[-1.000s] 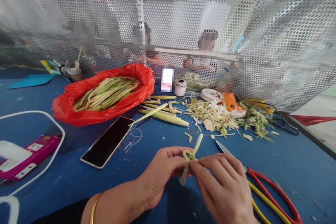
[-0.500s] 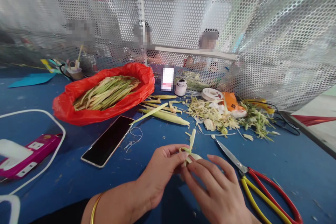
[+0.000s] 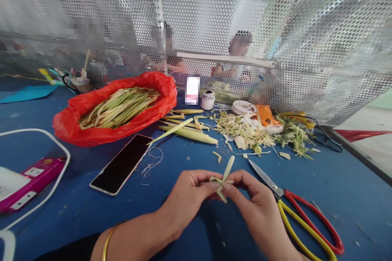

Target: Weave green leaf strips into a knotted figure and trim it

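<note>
Fingers of the left hand (image 3: 186, 197) and right hand (image 3: 260, 208) pinch a folded leaf strip (image 3: 225, 176) between them, over the blue table (image 3: 171, 161). Bearings from the strip: red bag (image 3: 147, 118) holding long leaves (image 3: 122, 107), ten o'clock; trimmings pile (image 3: 248, 132), one o'clock; scissors (image 3: 280, 192), between three and four; dark-screened phone (image 3: 122, 167), nine. One strip end points toward one o'clock.

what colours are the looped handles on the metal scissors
One red handle, one yellow handle; best seen in the head view.

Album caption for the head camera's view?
Left hand and right hand hold a pale green strip above a blue table, beside scissors.
</note>
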Tool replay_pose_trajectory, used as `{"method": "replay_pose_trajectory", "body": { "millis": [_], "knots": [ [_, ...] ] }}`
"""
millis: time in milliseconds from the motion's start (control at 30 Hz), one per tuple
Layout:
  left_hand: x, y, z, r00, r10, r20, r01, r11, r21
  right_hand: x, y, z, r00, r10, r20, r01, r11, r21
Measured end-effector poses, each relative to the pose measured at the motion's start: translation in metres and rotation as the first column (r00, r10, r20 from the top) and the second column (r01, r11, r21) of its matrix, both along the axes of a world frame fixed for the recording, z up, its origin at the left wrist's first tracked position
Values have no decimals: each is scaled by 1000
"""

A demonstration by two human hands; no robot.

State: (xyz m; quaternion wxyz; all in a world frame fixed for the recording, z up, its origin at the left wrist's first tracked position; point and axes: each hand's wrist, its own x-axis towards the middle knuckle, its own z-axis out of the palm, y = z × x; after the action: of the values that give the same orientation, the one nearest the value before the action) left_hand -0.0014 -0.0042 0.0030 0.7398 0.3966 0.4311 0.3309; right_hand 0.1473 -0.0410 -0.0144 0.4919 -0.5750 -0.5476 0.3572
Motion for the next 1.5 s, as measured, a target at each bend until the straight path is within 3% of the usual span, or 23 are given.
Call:
{"method": "replay_pose_trajectory", "body": {
  "millis": [100, 267, 367, 533, 800, 867, 967, 1033, 1100, 1167, 1233, 1300, 1367, 1500],
  "knots": [
    [-2, 1, -1, 999, -32, 7, 32, 1000, 2, -2, 2, -1, 971, 2, -238, -48, 982, -185],
    [-4, 1, -3, 996, -65, 54, 63, 997, 37, -3, 2, 0, 913, -31, -406, -86, 960, -267],
    [-3, 1, -3, 996, -62, 62, 59, 997, 52, -4, 1, -2, 906, -39, -422, -91, 954, -284],
    [-2, 2, -7, 999, 47, 10, -47, 999, 19, -4, 2, -5, 924, -45, -380, -77, 951, -300],
    [-2, 4, -6, 997, 81, 1, -81, 997, 2, -4, 5, -8, 944, -27, -329, -90, 938, -335],
    [-3, 5, -5, 992, 125, 1, -125, 992, -31, 0, 6, -12, 974, -2, -226, -56, 966, -251],
    [-4, 7, -6, 983, 185, -1, -185, 981, -62, 11, 7, -16, 985, -26, 172, 8, 994, 106],
    [-5, 8, -7, 980, 201, -5, -201, 977, -76, 16, 8, -12, 877, -83, 473, -103, 929, 355],
    [-5, 8, -8, 981, 196, -13, -196, 977, -79, 18, 9, -5, 744, -140, 654, -270, 831, 486],
    [-5, 7, -8, 984, 173, -27, -175, 982, -65, 17, 8, 3, 682, -165, 712, -379, 753, 538],
    [-4, 6, -7, 990, 138, -31, -139, 990, -38, 15, 7, 8, 694, -146, 705, -408, 727, 553],
    [-3, 4, -5, 995, 92, -27, -91, 996, 12, 14, 6, 8, 732, -95, 675, -379, 766, 520],
    [-2, 3, -4, 999, 37, -35, -34, 996, 82, 14, 5, 7, 791, -36, 610, -304, 843, 443],
    [-3, 3, -4, 995, -62, -77, 75, 980, 183, 13, 7, 4, 927, 80, 365, -153, 973, 174]
  ]
}}
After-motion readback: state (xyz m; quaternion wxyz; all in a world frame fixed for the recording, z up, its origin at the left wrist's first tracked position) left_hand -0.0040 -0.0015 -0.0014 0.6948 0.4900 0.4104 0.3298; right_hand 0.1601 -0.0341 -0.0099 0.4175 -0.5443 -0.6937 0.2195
